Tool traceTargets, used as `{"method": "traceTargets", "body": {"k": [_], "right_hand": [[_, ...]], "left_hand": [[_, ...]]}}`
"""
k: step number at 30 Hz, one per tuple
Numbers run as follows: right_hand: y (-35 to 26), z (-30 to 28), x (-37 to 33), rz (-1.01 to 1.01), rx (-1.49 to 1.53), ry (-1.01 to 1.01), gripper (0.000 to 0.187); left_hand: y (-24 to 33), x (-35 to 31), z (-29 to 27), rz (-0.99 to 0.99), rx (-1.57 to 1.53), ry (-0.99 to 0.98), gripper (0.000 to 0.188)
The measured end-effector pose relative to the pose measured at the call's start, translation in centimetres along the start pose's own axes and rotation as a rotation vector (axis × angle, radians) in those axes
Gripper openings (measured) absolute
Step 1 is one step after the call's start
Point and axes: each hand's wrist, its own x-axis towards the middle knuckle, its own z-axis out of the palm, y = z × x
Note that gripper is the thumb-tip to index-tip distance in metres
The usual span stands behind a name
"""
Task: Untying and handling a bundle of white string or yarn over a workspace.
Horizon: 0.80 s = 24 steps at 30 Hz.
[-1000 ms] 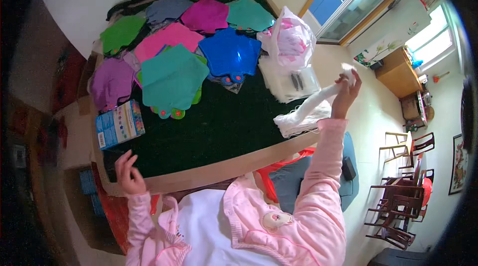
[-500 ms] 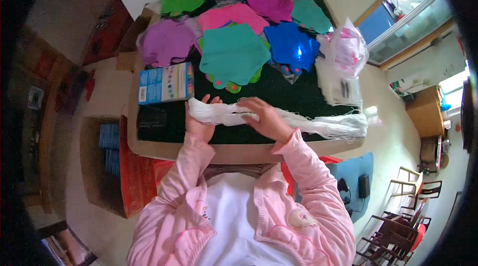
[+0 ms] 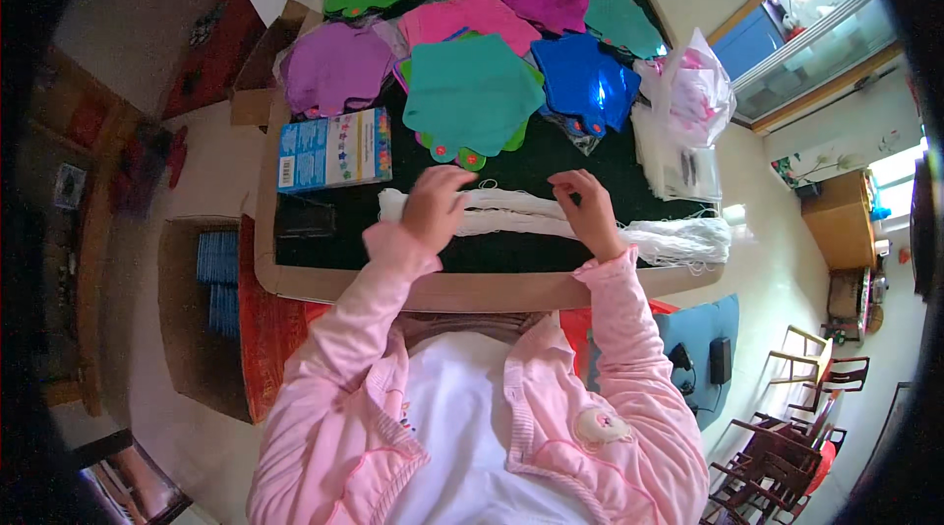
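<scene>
A long skein of white string [image 3: 516, 214] lies across the dark green table cover in front of me, its loose looped end fanning out at the right. My left hand [image 3: 433, 208] is over the skein's left part, fingers bent and closed toward the thumb. Over the middle of the skein, my right hand [image 3: 588, 215] has its fingers curled in a pinch. Any strand in either hand is too thin to make out. Between the hands, a small loop of string stands up from the skein's far edge.
Beyond the skein are a teal stack of cut sheets [image 3: 472, 92], a blue stack [image 3: 587, 83] and a purple stack [image 3: 336, 71]. A blue-and-white box [image 3: 334, 149] lies at the left. A clear plastic bag [image 3: 693, 97] stands at the right.
My left hand has come from under the skein's left end to above it, palm down. My right hand has moved right and lifted its fingers. The skein now lies flatter on the table.
</scene>
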Motion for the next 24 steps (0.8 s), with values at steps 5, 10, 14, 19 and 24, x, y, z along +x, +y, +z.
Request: {"method": "traceTargets", "body": {"k": [5, 10, 14, 19, 24], "right_hand": [[-0.9, 1.0, -2.7, -0.033, -0.010, 0.015, 0.011], [-1.2, 2.7, -6.3, -0.081, -0.109, -0.062, 0.020], [-1.6, 2.8, -6.7, -0.086, -0.176, -0.063, 0.026], [-1.3, 2.2, -6.4, -0.027, -0.204, -0.161, 0.024], [-2.0, 0.5, -4.9, 0.481, 1.522, 0.120, 0.032]], "left_hand": [[0.9, 3.6, 5.1, 0.063, 0.374, -0.443, 0.033], [-0.1, 5.9, 6.8, 0.071, 0.493, -0.560, 0.026], [1.3, 7.3, 6.2, -0.217, 0.014, -0.480, 0.020], [2.5, 7.6, 5.9, -0.240, -0.231, -0.441, 0.026], [5.9, 6.9, 3.1, -0.103, -0.359, -0.529, 0.049]]}}
